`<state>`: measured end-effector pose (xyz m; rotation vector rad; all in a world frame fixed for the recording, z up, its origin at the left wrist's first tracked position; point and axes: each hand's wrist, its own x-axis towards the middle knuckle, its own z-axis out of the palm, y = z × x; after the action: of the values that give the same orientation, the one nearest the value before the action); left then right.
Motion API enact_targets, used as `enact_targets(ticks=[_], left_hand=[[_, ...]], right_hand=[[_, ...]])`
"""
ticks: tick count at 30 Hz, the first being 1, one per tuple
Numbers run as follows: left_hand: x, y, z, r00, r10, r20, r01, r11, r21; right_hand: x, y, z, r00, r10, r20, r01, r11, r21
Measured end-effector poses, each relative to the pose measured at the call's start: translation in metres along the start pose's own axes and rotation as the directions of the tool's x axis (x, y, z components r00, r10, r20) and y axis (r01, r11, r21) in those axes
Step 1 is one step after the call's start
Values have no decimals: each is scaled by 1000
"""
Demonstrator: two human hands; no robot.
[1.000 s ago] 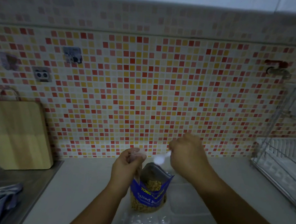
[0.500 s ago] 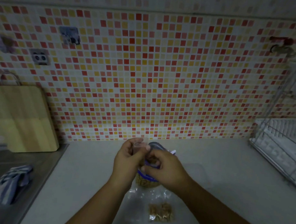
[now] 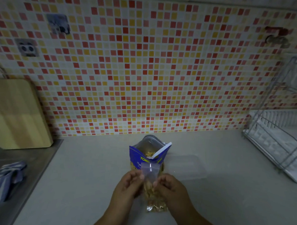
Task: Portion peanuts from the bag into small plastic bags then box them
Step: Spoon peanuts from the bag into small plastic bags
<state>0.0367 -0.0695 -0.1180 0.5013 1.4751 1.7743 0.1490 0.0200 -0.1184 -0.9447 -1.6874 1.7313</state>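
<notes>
Now the left hand (image 3: 130, 184) and the right hand (image 3: 173, 187) have both come down in front of the tall blue foil peanut bag (image 3: 142, 156). Their fingers pinch the small clear plastic bag (image 3: 150, 171) from either side, its lower part filled with peanuts. A second ago the right hand held the white plastic spoon (image 3: 161, 150) over the blue bag; the spoon now stands in its open mouth. I judge the scooping for this portion finished, with sealing next and boxing after. Further peanuts in clear plastic (image 3: 157, 207) show below the hands; whether that is the same bag or a second one on the counter I cannot tell.

From the left: a striped cloth (image 3: 5, 179) on the steel sink surround (image 3: 33, 158), a wooden cutting board (image 3: 18, 114) leaning on the red-and-yellow mosaic wall (image 3: 162, 70), the pale grey counter (image 3: 91, 177), a clear shallow plastic box (image 3: 188, 167) just right of the blue bag, then a white wire dish rack (image 3: 275, 133).
</notes>
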Motion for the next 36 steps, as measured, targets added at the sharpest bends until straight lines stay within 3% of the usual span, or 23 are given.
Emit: enact_targets(ticks=[4,11,15,20,23,29,33,36], left_hand=[[11,-31,-3,990,-118,-78,126,986,113],[32,-65,-2,968,-185,-170,235,907,349],[43,-71,6,977,-101,-188,196,770,608],[56,-73,13,979,-56,-196,186,631,753],[61,-76,11,980,-72,-186,193,581,791],[63,-77,6,982,-72,-174,183,575,797],[62,-64,-11,951,27,-309,218,653,725],[64,-61,-31,917,59,-395,266,647,714]], right_hand=[[6,25,-6,990,142,-17,-140,988,64],[24,60,-12,953,235,-192,-287,902,-322],[38,73,-14,961,184,-206,-266,813,-517],[49,82,-16,981,102,-165,-186,735,-652],[53,86,-16,982,92,-162,-177,734,-655],[50,89,-13,968,132,-213,-231,801,-553],[50,92,-12,966,137,-221,-239,803,-547],[49,94,-12,964,108,-241,-225,814,-535]])
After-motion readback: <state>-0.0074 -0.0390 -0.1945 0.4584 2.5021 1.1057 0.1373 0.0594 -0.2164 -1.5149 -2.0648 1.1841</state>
